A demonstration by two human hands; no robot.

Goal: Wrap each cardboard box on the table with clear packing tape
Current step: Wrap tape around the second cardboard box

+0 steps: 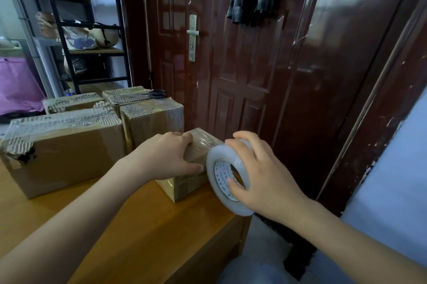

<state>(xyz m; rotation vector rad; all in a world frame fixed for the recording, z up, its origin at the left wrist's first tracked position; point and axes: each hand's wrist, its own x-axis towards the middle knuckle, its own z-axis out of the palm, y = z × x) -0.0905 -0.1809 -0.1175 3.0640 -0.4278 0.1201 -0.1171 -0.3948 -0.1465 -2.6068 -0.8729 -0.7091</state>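
A small cardboard box (187, 185) with glossy tape over its top stands near the right end of the wooden table (143, 232). My left hand (166, 156) grips the box's near top edge, fingers over the top and thumb on the front face. My right hand (261, 175) holds a roll of clear packing tape (223, 174) against the box's right side, fingers over the rim and thumb at the core. Behind to the left stand a large torn box (67, 152), a taped upright box (152, 119) and two more boxes (71, 102).
Black-handled scissors (153, 94) lie on the rear box. A dark red door (231, 64) stands close behind the table's right end. A metal shelf rack (85, 29) with bags is at the back left, and a purple bag (16, 84) is at the far left.
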